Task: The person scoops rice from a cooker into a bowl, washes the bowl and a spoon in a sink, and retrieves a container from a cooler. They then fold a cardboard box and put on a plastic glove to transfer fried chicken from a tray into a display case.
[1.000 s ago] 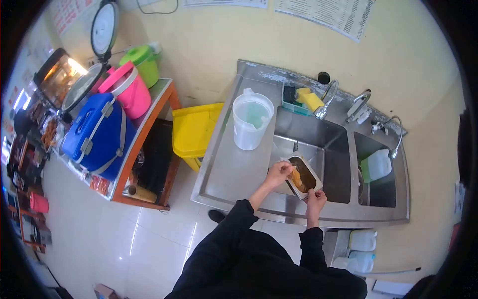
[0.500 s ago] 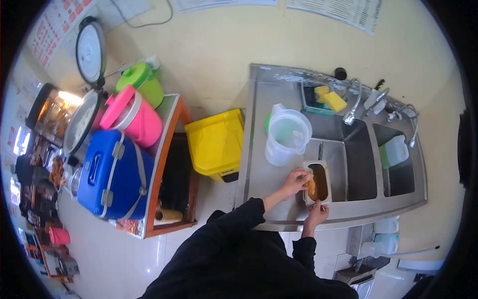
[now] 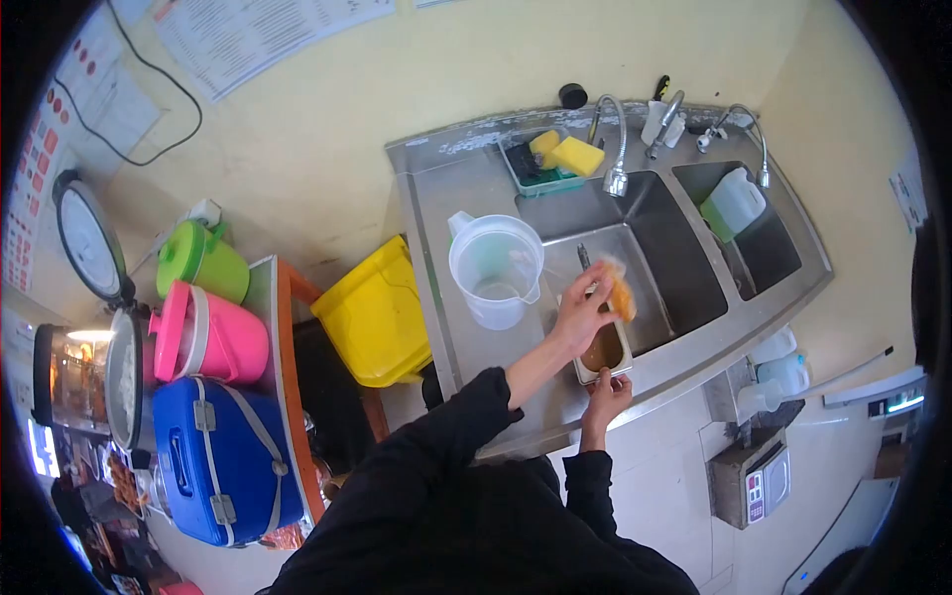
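Note:
My left hand (image 3: 583, 309) is closed on an orange, partly see-through item (image 3: 622, 296) that looks like a small plastic bag; its exact kind is not clear. It hangs over the far end of a small rectangular metal container (image 3: 587, 376) with brown stuff inside. At the near end of that container, the fingers of my right hand (image 3: 606, 399) pinch its rim. A clear plastic pitcher (image 3: 493, 268) stands on the steel counter to the left of my left hand.
Behind the container lies a double-basin sink (image 3: 684, 268) with gooseneck taps (image 3: 615, 178). Yellow sponges (image 3: 578, 156) sit in a tray at the back. A white jug (image 3: 736, 201) rests in the right basin. On the left are a yellow bin (image 3: 382, 327) and a blue cooler (image 3: 223, 466).
My left hand has lifted the orange item up and to the right, out of the metal container. My right hand stays on the near rim. The view has turned and shifted right.

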Tool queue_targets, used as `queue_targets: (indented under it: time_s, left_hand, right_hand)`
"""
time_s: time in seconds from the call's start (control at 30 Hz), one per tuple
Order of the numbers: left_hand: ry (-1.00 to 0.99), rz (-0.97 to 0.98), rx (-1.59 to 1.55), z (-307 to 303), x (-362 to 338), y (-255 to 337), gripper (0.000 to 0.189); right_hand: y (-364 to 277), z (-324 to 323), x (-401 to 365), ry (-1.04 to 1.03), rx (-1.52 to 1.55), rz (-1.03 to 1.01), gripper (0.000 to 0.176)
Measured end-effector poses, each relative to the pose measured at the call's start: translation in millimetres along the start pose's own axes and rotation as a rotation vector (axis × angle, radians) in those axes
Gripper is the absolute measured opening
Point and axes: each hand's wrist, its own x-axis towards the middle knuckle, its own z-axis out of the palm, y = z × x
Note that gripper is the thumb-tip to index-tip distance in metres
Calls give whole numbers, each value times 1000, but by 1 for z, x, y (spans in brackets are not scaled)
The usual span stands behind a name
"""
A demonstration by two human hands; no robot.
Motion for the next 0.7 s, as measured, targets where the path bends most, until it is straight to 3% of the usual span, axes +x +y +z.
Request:
queue_targets:
  time_s: [0.23, 0.37, 0.57, 0.7]
  left_hand:
    - [-208, 141, 50, 88, 54, 101, 17]
    - [-160, 198, 157, 107, 82, 174, 15]
    - [-148, 416, 180, 67, 79, 295, 16]
    - [-83, 549, 313, 12, 33, 357, 20]
  right_hand:
    - [0, 1, 2, 44, -105, -16, 26]
    - [-9, -1, 2, 17, -66, 48, 25]
    - [2, -5, 7, -22, -59, 29, 23]
    - [-17, -5, 2, -48, 2, 75, 23]
